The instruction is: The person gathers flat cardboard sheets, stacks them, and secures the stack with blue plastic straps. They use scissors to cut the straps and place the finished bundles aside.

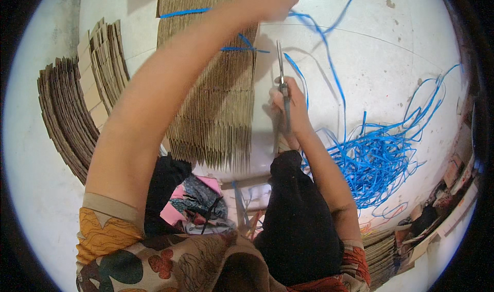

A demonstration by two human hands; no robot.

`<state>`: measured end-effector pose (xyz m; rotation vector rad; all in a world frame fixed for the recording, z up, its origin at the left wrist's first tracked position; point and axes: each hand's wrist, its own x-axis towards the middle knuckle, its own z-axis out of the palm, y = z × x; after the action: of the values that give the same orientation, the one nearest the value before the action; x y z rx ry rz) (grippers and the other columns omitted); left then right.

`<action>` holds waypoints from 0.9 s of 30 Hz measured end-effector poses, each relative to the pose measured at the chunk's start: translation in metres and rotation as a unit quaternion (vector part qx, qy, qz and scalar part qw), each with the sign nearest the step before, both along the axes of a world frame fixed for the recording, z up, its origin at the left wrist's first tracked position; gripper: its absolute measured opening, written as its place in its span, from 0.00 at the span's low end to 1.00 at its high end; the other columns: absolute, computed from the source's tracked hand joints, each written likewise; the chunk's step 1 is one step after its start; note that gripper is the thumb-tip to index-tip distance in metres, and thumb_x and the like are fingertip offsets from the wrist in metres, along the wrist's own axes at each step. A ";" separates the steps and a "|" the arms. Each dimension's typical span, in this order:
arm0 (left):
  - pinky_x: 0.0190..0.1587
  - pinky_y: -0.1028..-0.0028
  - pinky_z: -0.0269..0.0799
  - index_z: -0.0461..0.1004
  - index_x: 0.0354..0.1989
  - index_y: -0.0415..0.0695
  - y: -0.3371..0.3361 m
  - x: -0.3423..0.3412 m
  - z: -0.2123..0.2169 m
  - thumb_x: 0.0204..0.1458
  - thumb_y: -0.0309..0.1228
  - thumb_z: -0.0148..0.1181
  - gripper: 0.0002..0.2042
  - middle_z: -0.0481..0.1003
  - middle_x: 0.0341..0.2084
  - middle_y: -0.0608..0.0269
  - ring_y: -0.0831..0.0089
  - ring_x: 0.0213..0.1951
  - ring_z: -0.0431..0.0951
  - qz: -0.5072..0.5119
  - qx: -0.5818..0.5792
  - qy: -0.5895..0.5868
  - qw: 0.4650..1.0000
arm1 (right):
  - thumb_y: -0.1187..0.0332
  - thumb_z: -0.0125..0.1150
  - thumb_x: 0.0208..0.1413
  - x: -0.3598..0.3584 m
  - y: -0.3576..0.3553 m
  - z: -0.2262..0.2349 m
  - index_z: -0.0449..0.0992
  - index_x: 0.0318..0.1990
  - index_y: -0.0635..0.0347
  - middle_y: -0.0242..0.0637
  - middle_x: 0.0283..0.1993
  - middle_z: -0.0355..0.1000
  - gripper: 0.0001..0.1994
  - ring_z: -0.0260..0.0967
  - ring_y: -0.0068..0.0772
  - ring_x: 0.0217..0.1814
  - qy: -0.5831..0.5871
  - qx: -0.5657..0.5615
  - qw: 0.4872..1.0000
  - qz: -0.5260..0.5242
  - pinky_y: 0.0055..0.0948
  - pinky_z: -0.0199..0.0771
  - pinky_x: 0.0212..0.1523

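Note:
My left arm reaches across a long stack of flattened corrugated cardboard (pixel 211 106) that stands on edge. At the far end my left hand (pixel 278 1) is closed, and a blue plastic strap (pixel 329 60) trails from it down to the right. Two blue bands (pixel 185 13) cross the stack; the nearer one has a loose end sticking out past the right side. My right hand (pixel 296 106), beside the stack's right edge, is closed round a pair of scissors (pixel 281 68). Their blades point away from me and look nearly together.
A tangled heap of blue strapping (pixel 375 163) lies on the pale floor to the right. More cardboard stacks (pixel 67 112) stand at the left, and another pile (pixel 381 256) is at the lower right. Patterned cloth (pixel 200 204) with pink parts lies between my legs.

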<state>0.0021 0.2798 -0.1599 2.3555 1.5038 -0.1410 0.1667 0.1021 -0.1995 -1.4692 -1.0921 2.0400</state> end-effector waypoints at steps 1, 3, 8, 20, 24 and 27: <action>0.27 0.67 0.70 0.75 0.24 0.35 0.016 0.002 0.017 0.31 0.27 0.63 0.10 0.74 0.21 0.51 0.62 0.24 0.74 0.030 -0.076 -0.044 0.996 | 0.61 0.58 0.50 -0.003 0.004 -0.001 0.63 0.43 0.59 0.33 0.25 0.63 0.17 0.60 0.24 0.24 0.013 0.024 0.999 -0.021 0.22 0.63 0.26; 0.23 0.69 0.68 0.76 0.19 0.34 0.034 -0.001 0.029 0.26 0.25 0.62 0.08 0.73 0.15 0.49 0.65 0.19 0.74 0.032 -0.170 -0.183 0.968 | 0.60 0.59 0.49 -0.005 0.021 -0.015 0.62 0.43 0.60 0.36 0.23 0.63 0.19 0.62 0.30 0.24 -0.048 0.145 0.988 0.001 0.29 0.64 0.29; 0.23 0.66 0.68 0.75 0.18 0.34 0.041 0.009 0.045 0.24 0.25 0.61 0.09 0.73 0.16 0.48 0.63 0.19 0.74 0.020 -0.191 -0.151 0.970 | 0.54 0.59 0.47 -0.019 0.061 0.004 0.64 0.41 0.63 0.48 0.25 0.67 0.22 0.66 0.42 0.28 -0.088 0.150 0.984 0.048 0.35 0.65 0.32; 0.25 0.65 0.69 0.75 0.16 0.36 0.035 0.017 0.041 0.24 0.26 0.61 0.08 0.74 0.17 0.47 0.59 0.21 0.75 0.007 -0.133 -0.141 0.981 | 0.49 0.59 0.47 -0.045 0.088 -0.020 0.67 0.41 0.66 0.30 0.17 0.60 0.26 0.60 0.20 0.16 -0.064 0.216 0.974 0.000 0.20 0.61 0.14; 0.29 0.65 0.70 0.76 0.27 0.36 0.035 0.019 0.045 0.27 0.27 0.62 0.14 0.74 0.21 0.47 0.57 0.26 0.75 -0.003 -0.176 -0.153 0.972 | 0.48 0.58 0.48 -0.042 0.091 -0.013 0.69 0.36 0.66 0.30 0.14 0.59 0.24 0.58 0.20 0.12 -0.068 0.207 0.976 -0.002 0.19 0.59 0.12; 0.28 0.63 0.71 0.76 0.27 0.37 0.027 0.041 0.042 0.33 0.27 0.63 0.10 0.75 0.22 0.49 0.58 0.26 0.76 -0.034 -0.131 -0.104 0.985 | 0.52 0.63 0.44 -0.038 0.089 -0.010 0.71 0.34 0.67 0.45 0.23 0.67 0.23 0.66 0.38 0.22 -0.115 0.170 0.979 -0.009 0.30 0.65 0.25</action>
<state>0.0426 0.3064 -0.1184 2.1388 1.2283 -0.0989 0.1289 0.1907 -0.2094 -1.5487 -1.4302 1.5966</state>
